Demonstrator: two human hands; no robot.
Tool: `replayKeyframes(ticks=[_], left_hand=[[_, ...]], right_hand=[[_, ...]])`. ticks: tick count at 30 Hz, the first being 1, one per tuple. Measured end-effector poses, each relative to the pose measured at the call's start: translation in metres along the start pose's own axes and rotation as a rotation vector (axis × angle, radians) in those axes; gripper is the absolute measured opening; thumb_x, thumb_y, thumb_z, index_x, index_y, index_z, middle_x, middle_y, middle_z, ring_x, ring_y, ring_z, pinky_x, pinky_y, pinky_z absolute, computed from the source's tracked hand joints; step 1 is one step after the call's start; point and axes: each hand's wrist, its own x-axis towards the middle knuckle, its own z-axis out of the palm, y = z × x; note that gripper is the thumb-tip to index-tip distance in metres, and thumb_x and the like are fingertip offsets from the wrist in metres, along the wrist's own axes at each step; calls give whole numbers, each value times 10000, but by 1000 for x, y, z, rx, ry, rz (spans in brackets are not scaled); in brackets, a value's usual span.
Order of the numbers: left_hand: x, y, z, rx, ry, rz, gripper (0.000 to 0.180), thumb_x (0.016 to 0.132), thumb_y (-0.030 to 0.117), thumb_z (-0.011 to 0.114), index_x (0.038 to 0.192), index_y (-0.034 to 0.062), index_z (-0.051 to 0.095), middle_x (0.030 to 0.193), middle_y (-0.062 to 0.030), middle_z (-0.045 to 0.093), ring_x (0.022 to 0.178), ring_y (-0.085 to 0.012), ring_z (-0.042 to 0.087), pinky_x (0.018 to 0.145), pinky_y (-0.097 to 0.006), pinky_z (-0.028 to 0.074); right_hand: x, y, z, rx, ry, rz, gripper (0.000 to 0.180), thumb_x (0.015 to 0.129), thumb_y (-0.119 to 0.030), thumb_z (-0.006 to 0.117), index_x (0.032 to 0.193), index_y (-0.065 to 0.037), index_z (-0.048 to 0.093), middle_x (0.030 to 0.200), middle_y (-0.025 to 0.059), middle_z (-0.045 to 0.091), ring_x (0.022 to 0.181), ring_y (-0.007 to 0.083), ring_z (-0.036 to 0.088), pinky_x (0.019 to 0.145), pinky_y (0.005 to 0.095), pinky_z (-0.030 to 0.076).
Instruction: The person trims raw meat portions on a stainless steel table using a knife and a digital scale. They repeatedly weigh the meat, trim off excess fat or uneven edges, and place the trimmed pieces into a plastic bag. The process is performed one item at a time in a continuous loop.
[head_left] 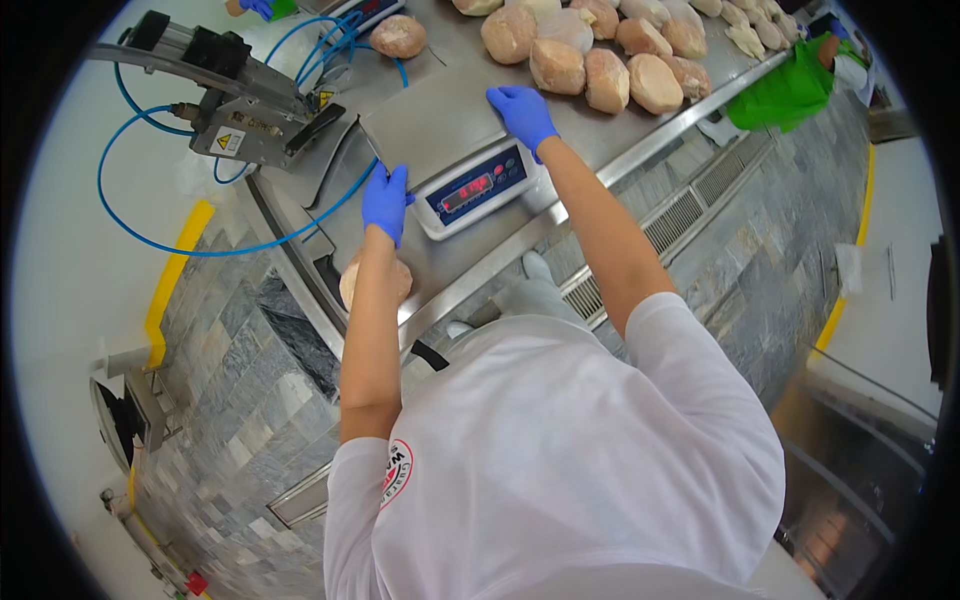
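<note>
White cloth of the person's shirt (560, 450) lies nearest the camera, with 2 bare forearms reaching past it to the weighing scale (445, 125). That scale is on the metal table (487, 262), close to the near edge, its front panel toward the person.

It probably has moderate weight, too much for a fingertip pinch but manageable with 2 hands. Body and plate look stiff; the smooth metal top is likely slippery under gloves, more so if wet, and the plate may sit loose on its base. The housing below the plate, at the left and right sides, seems the surest place to take hold; the display panel is probably the delicate part.

The left hand (384, 205), blue-gloved, is at the scale's left side, fingers slightly apart; I cannot tell if they pinch the edge. The right hand (522, 115), also blue-gloved, lies over the right side of the plate, fingers extended and mostly together; its thumb is not clear.

The scale is boxy, with a broad, dull silver plate above a pale housing, a dark blue panel and glowing red digits. Rounded, pale pink meat pieces (607, 82) lie beyond it to the right, and 1 more piece (404, 281) shows behind the left forearm. A metal machine (245, 130) with a blue hose (128, 222) stands to the left.
</note>
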Motion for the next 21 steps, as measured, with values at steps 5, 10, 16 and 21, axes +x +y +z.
replayKeyframes(ticks=[5,10,16,21], left_hand=[[-24,-6,11,-44,162,-22,542,943,268,596,1416,41,461,1058,-45,620,863,-124,565,700,-279,510],[-46,-5,19,-68,253,-19,413,965,230,561,1348,76,553,1027,-34,633,826,-116,573,734,-276,506],[-126,-46,-84,181,932,84,319,954,151,547,1242,35,621,1081,-103,658,975,-196,605,888,-328,475],[-184,-101,-106,317,706,-119,622,842,288,748,1348,0,530,1268,-167,584,1174,-264,559,1000,-377,439]], right_hand=[[1,-9,-16,-73,-241,-4,491,909,-423,569,1096,16,685,1060,212,694,986,346,663,886,406,497],[43,48,-53,208,-265,-139,402,946,-350,593,1116,4,680,995,151,692,912,239,635,847,382,489],[138,119,-100,-576,190,-522,506,869,-399,675,1193,-14,629,1186,221,619,1098,391,562,977,465,421],[117,29,-74,-18,200,-597,364,890,-265,670,1160,-25,626,1055,164,631,967,300,600,875,403,483]])
